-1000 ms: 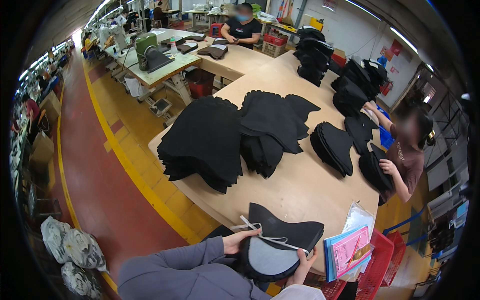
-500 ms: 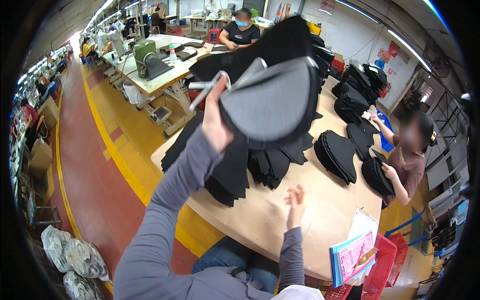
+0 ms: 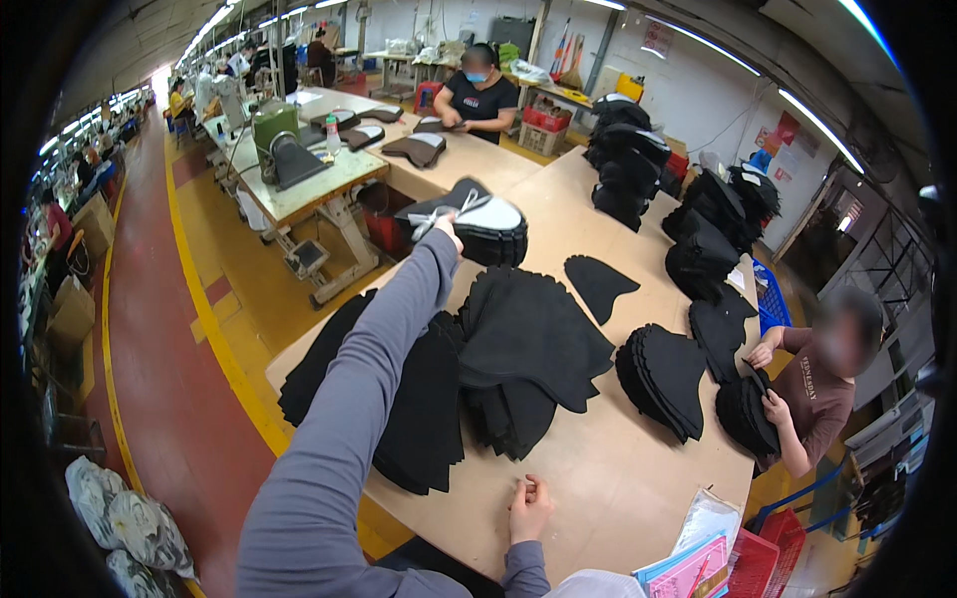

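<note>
My left arm reaches across the table to a bundle of black cut pieces (image 3: 495, 242) with a pale top, tied with a white strip. My left hand (image 3: 449, 231) is closed at the strip, partly hidden by my own sleeve. Nearer to me lies a large fanned stack of black pieces (image 3: 528, 329), with more black stacks (image 3: 414, 429) to its left and one below it. My right hand (image 3: 530, 510) rests low over the near table part, fingers curled in and nothing visible in them. A single black piece (image 3: 598, 286) lies flat right of the fanned stack.
At the right a co-worker (image 3: 822, 384) handles a black stack (image 3: 748, 414). More black stacks (image 3: 658, 379) line the table's right side. Papers and folders (image 3: 688, 568) lie at the near right corner beside red baskets (image 3: 768, 543). A sewing machine (image 3: 284, 140) stands far left.
My left hand has carried the tied bundle from high in front of me down to the far part of the table. My right hand's spread fingers have curled, and it sits lower and nearer.
</note>
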A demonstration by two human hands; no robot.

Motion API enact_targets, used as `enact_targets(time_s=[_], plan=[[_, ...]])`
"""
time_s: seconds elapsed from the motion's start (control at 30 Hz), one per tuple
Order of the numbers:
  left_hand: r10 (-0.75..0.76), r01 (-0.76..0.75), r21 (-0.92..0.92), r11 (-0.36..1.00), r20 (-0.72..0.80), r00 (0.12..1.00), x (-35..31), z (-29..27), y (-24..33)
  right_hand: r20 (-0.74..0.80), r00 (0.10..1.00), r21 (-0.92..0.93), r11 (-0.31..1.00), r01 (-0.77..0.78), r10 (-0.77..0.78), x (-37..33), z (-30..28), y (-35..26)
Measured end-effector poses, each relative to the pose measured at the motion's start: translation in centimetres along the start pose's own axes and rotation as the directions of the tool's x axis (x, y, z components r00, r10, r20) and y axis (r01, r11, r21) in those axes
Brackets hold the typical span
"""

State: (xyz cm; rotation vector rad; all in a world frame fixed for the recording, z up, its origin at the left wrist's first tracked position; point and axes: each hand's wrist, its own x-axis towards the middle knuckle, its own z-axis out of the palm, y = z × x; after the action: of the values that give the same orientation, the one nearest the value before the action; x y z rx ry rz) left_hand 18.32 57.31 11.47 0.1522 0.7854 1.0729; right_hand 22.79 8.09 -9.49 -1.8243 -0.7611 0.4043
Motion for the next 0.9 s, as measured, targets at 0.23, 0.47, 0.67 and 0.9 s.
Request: enact_targets(time_s=[0.23, 0.47, 0.67, 0.9], plan=[[0.18, -0.217, 0.65, 0.728, 0.124, 0.976, -4.1, -0.5, 7.9, 0.006, 0.998, 0.057, 0.996, 0.066, -0.066, 0.0, 1.7, 1.9], [0.077, -0.674, 0.738, 0.046, 0.67, 0.739, -17.9, -14.3, 11.0, 0.065, 0.994, 0.207, 0.973, -0.097, 0.085, 0.0, 0.3, -0.7], [0.175, -0.363, 0.924, 0.122, 0.34, 0.924, -24.1, -24.7, 7.1, 0.212, 0.974, 0.316, 0.949, 0.009, -0.08, 1.1, 1.6, -3.0], [0.291, -0.415, 0.884, 0.215, 0.348, 0.891, -28.8, -26.5, 4.3, 0.583, 0.785, 0.345, 0.939, -0.006, -0.209, 3.1, 5.9, -15.7]])
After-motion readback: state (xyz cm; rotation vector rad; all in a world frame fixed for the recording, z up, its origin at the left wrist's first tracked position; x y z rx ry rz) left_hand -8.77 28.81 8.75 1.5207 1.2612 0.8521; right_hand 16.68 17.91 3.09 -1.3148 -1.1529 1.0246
